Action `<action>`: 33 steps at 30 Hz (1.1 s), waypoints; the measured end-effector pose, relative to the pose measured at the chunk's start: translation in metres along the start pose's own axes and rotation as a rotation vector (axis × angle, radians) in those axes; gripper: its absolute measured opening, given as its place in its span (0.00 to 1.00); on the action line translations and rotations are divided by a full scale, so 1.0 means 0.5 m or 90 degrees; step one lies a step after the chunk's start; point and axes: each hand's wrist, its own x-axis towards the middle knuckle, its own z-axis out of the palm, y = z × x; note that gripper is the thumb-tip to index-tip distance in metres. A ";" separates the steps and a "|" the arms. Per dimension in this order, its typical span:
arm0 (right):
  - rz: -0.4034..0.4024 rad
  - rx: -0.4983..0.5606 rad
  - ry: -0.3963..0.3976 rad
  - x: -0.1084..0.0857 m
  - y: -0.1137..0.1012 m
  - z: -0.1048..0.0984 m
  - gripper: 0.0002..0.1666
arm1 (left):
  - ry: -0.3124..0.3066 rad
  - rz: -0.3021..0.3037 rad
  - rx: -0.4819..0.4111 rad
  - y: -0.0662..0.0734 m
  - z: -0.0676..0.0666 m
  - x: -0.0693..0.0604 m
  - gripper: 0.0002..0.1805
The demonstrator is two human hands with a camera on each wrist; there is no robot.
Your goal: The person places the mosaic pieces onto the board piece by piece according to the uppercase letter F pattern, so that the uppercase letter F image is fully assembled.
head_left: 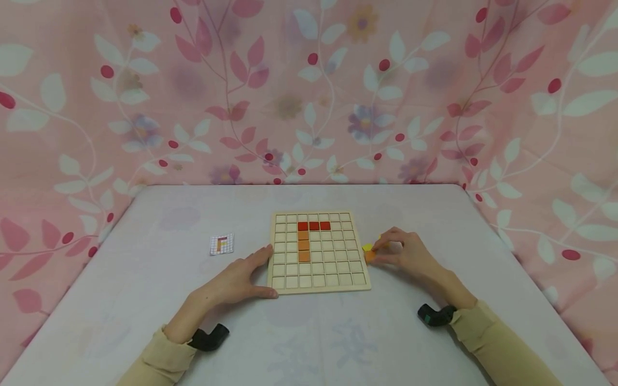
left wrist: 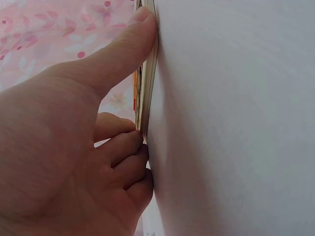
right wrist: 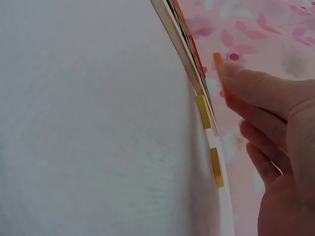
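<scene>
A wooden grid board (head_left: 338,268) lies flat on the table. Three red tiles (head_left: 314,225) form a row in its upper part, with three orange tiles (head_left: 303,245) in a column below the leftmost. My left hand (head_left: 236,280) rests against the board's left side, thumb at the near corner and fingers spread along the edge. Just off the board's right edge, my right hand (head_left: 407,254) pinches an orange tile (right wrist: 220,71) between thumb and fingers, raised above the table. Below it lie two yellow tiles, one nearer the board (right wrist: 203,112) and another farther out (right wrist: 217,167).
Left of the board lies a small printed card (head_left: 221,244) with a coloured grid pattern. A pale cloth covers the table (head_left: 318,338). Behind it hangs a pink floral curtain (head_left: 309,107). Each wrist wears a black camera device.
</scene>
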 end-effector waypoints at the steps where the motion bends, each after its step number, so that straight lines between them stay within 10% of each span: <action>1: 0.006 0.002 0.001 0.004 -0.005 -0.001 0.13 | 0.000 0.001 0.001 0.000 0.000 0.000 0.60; 33: 0.003 0.070 -0.008 0.100 -0.105 0.112 0.12 | -0.005 -0.015 0.005 0.006 0.000 0.000 0.60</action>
